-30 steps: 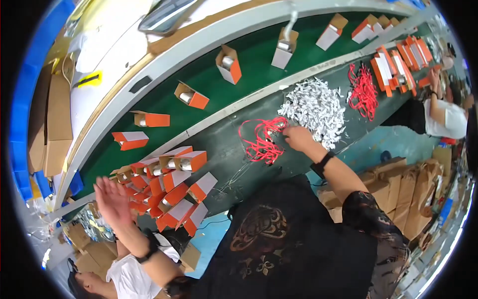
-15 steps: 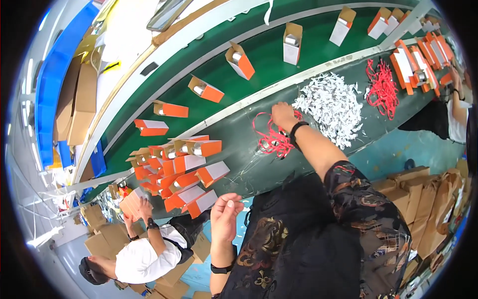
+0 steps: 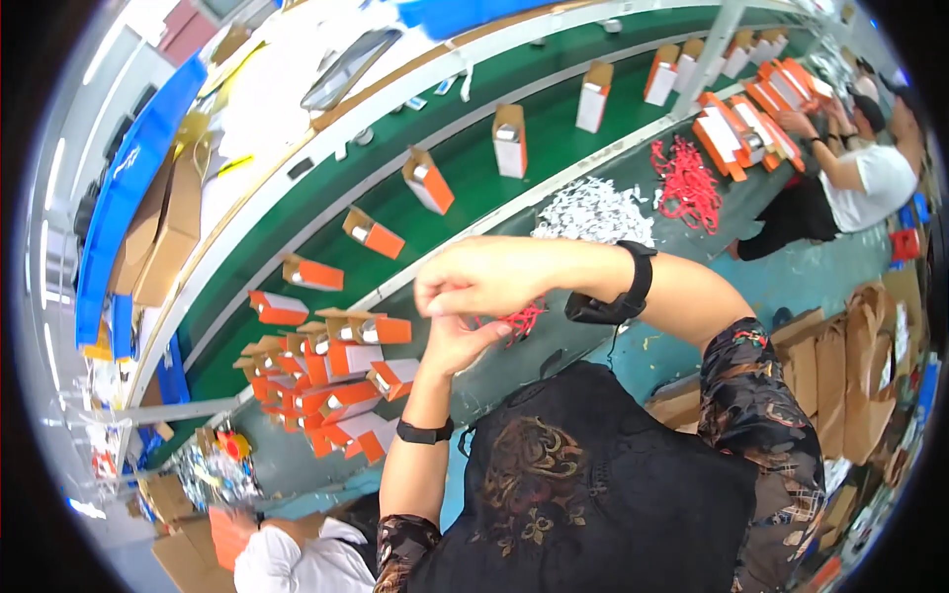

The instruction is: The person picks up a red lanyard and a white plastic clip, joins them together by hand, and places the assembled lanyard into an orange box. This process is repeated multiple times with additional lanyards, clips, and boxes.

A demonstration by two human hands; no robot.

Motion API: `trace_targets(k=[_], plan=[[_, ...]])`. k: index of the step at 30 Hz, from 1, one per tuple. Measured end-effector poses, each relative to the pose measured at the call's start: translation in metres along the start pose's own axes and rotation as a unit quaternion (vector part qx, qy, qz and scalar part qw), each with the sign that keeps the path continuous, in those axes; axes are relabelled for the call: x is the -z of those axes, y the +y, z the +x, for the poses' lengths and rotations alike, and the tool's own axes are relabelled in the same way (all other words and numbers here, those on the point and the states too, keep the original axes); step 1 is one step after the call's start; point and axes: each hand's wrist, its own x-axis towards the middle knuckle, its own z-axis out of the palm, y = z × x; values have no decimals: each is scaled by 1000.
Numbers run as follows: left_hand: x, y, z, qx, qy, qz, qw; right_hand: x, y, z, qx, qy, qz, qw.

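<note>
My right hand [image 3: 499,275] is drawn in over my left hand [image 3: 455,344], and the two meet above the dark work surface [image 3: 502,374]. The right hand's fingers curl down in a closed grip; what they hold, if anything, is hidden. The left thumb sticks out to the right, while its other fingers are covered by the right hand. Partly behind the hands lies a small heap of red cords [image 3: 521,322]. A cluster of orange and white open-topped boxes [image 3: 316,381] stands left of my left hand.
Beyond my right wrist lie a pile of white strips [image 3: 593,210] and a second red cord heap [image 3: 686,186]. A green conveyor belt [image 3: 470,148] carries a row of open boxes [image 3: 509,143]. Co-workers sit at the right [image 3: 870,183] and lower left [image 3: 306,553].
My right hand has left the red cord heap and come left to my left hand, which has risen slightly. The view has shifted, and the boxes on the belt appear further left.
</note>
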Motion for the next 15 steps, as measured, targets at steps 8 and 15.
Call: trace_targets(k=[8, 15], plan=[[-19, -10, -68, 72, -1, -115, 991, 27, -23, -55, -43, 132, 140, 980], [6, 5, -95, 202, 135, 184, 953, -11, 200, -94, -330, 197, 92, 918]])
